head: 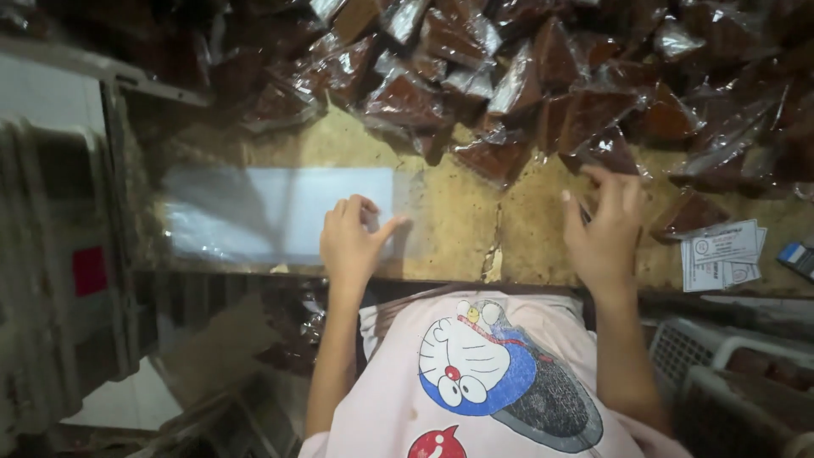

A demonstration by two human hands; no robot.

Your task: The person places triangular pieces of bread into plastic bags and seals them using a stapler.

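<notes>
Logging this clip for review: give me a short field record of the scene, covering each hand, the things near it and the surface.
left hand: rests on flat clear plastic bags, fingers curled at their right edge
right hand: fingers spread, reaching toward heap of brown wedge-shaped pieces in clear wrappers
surface: worn, stained yellowish tabletop
right edge: small stack of white printed paper slips

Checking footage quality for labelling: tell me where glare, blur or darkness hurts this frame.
Head view: glare whitens the clear bag stack by the left hand; highlights fleck the dim wrapped brown packets; the right hand looks slightly blurred; edges bend, corners dark.
</notes>
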